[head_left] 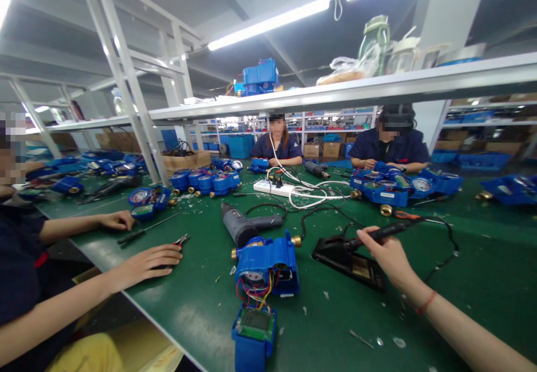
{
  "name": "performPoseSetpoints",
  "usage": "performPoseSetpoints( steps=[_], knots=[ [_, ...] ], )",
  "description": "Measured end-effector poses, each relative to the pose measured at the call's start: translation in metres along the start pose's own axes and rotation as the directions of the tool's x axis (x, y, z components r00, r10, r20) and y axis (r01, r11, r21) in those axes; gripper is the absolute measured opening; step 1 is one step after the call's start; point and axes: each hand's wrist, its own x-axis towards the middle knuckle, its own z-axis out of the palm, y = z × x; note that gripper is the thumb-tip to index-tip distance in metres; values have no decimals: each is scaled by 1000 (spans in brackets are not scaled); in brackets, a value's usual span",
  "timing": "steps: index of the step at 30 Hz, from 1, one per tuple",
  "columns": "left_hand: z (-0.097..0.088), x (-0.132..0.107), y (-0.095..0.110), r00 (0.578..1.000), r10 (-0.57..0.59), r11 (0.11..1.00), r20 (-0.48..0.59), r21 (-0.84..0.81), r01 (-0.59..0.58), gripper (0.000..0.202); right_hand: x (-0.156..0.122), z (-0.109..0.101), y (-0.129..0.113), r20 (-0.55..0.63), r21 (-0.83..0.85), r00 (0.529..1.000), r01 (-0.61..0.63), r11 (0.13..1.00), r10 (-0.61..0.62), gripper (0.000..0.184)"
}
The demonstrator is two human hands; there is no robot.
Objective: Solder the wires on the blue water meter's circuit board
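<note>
At lower right the right hand grips a slim, light soldering iron by its cool handle, while the left hand lies flat and open on the table.

Bright, even light comes from the tube lamps overhead; they burn out to pure white, and another glare patch sits at the top left corner. Shadows on the green table are soft and short. The wide lens bends the shelf and posts toward the edges. Faces are pixelated. Far background is slightly soft; the near table is sharp.
</note>
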Motion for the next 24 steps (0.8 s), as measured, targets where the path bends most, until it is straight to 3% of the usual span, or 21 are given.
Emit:
performPoseSetpoints(
  steps=[6, 17, 21, 24],
  knots=[
    [-26, 11, -15, 993, -39, 999, 113, -12, 41, 38, -5, -1, 3, 54, -4, 998, 11, 1000, -11, 35],
    [-36, 13, -22, 983, -35, 999, 182, -1, 36, 39, -18, 10, 23, 109, 100, 992, -74, 992, 63, 59],
    [-38, 15, -26, 981, 11, 999, 192, 41, -19, 39, -18, 8, 34, 171, 145, 985, -56, 988, 31, 59],
    [-39, 16, -29, 978, 49, 994, 202, 85, -67, 41, -15, 8, 43, 153, 149, 988, -44, 988, 21, 56]
  ],
)
